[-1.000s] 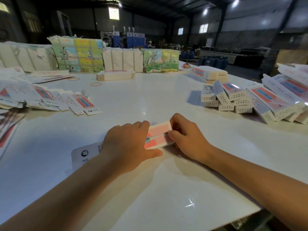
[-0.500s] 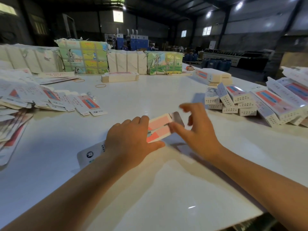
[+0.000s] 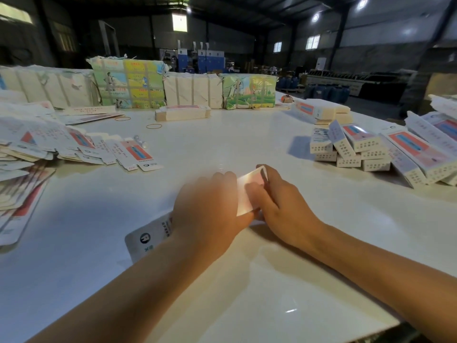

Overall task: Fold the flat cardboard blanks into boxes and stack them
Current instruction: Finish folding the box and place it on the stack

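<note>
hands: left hand (image 3: 210,209) lies across a flat cardboard blank (image 3: 247,194) on the white table (image 3: 222,139), fingers curled over it and thumb under its near edge, gripping it; motion blur softens the outline.
right hand: right hand (image 3: 279,206) grasps the blank's right end, fingers (image 3: 252,189) pressed on the pink face and another finger hooked over the far corner.
blank: it sits at table centre, just in front of the person; its pink printed end is tilted up between the two hands, and its white logo tab (image 3: 148,238) juts out from under the left wrist toward the near left.
folded boxes: a heap of finished boxes (image 3: 358,149) rests at the right of the table, some stacked flat, others leaning on them; whether anything is inside them cannot be told.
flat stock: loose blanks (image 3: 74,144) fan out across the left edge; a squared stack of blanks (image 3: 183,113) sits farther back, near two rubber bands (image 3: 153,126).
bundles: strapped paper-wrapped bundles (image 3: 128,85) line the far edge.
change: half a second ago the right hand hovered spread and open beside the blank; it has now closed onto the end, and the pink panel stands steeper than before.
</note>
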A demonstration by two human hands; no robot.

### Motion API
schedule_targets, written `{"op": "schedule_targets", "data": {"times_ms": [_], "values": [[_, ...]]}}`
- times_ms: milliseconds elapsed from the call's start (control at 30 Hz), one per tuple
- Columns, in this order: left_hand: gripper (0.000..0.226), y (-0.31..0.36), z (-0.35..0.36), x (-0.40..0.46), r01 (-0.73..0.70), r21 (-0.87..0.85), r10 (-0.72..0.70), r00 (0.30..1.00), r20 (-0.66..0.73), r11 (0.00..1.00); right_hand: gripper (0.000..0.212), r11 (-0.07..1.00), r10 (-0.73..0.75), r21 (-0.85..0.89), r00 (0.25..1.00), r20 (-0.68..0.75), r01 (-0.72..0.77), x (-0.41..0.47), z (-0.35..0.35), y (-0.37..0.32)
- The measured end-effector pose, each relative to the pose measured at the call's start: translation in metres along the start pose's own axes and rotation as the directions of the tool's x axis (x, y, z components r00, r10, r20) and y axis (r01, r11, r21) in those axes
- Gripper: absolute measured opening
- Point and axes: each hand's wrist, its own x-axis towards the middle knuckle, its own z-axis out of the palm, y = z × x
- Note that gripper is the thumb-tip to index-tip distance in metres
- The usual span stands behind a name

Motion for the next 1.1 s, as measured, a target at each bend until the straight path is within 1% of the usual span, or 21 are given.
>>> {"op": "schedule_targets", "data": {"times_ms": [33,67,100,133,200,267,367,433,533,700,767,900,933,1033,1100], "values": [[0.082,0.0,0.0,0.0,0.003,-0.005,-0.003,1.0,-0.004,1.0,0.026,0.992,0.03,0.123,1.0,0.01,-0.031,0.0,-0.001,-0.001],[0.075,-0.001,0.0,-0.001,0.003,-0.009,-0.003,1.0,-0.021,1.0,0.029,0.958,0.064,0.278,0.998,0.026,-0.069,0.001,-0.003,-0.002],[0.069,-0.002,0.0,-0.001,0.009,-0.016,-0.01,1.0,-0.029,1.0,0.032,0.899,0.096,0.426,0.995,0.041,-0.104,0.003,-0.005,-0.003],[0.065,-0.003,0.0,-0.001,0.017,-0.026,-0.017,0.999,-0.03,1.0,0.035,0.834,0.116,0.537,0.991,0.059,-0.13,0.004,-0.008,-0.003],[0.063,-0.005,0.0,-0.001,0.024,-0.058,-0.025,0.999,-0.021,0.998,0.04,0.747,0.13,0.648,0.989,0.075,-0.148,0.007,-0.013,0.001],[0.063,-0.006,0.0,-0.003,0.015,-0.075,-0.017,1.0,-0.024,0.997,0.044,0.713,0.145,0.684,0.987,0.072,-0.155,0.008,-0.016,0.003],[0.063,-0.007,0.0,-0.002,-0.004,-0.081,0.001,0.999,-0.039,0.997,0.036,0.697,0.162,0.701,0.985,0.055,-0.154,0.008,-0.017,0.003],[0.063,-0.008,0.0,-0.003,-0.013,-0.064,0.01,0.999,-0.044,0.998,0.034,0.728,0.15,0.673,0.988,0.037,-0.135,0.007,-0.017,0.002],[0.063,-0.008,0.0,-0.003,-0.014,-0.019,0.013,0.999,-0.043,1.0,0.037,0.8,0.115,0.592,0.993,0.01,-0.098,0.004,-0.017,0.001],[0.062,-0.007,0.002,-0.003,-0.027,0.018,0.027,0.999,-0.027,0.999,0.048,0.815,0.133,0.569,0.991,-0.001,-0.109,0.002,-0.014,0.001],[0.063,-0.007,0.002,-0.002,-0.024,0.028,0.024,1.0,-0.017,0.999,0.05,0.829,0.131,0.548,0.991,0.009,-0.115,0.002,-0.013,0.001],[0.065,-0.008,0.002,-0.003,-0.038,0.026,0.039,0.999,-0.036,0.999,0.044,0.783,0.169,0.602,0.985,0.04,-0.158,0.005,-0.015,0.004],[0.065,-0.009,0.002,-0.003,-0.045,0.019,0.046,0.998,-0.043,0.999,0.044,0.785,0.165,0.599,0.985,0.042,-0.158,0.005,-0.015,0.004],[0.07,-0.008,0.004,-0.004,-0.047,-0.001,0.047,0.997,-0.058,0.999,0.043,0.852,0.11,0.515,0.994,0.004,-0.097,0.002,-0.014,0.004],[0.071,-0.007,0.004,-0.005,-0.051,-0.005,0.051,0.997,-0.057,0.999,0.039,0.926,0.039,0.377,0.997,-0.061,-0.013,-0.001,-0.012,0.004]]}}
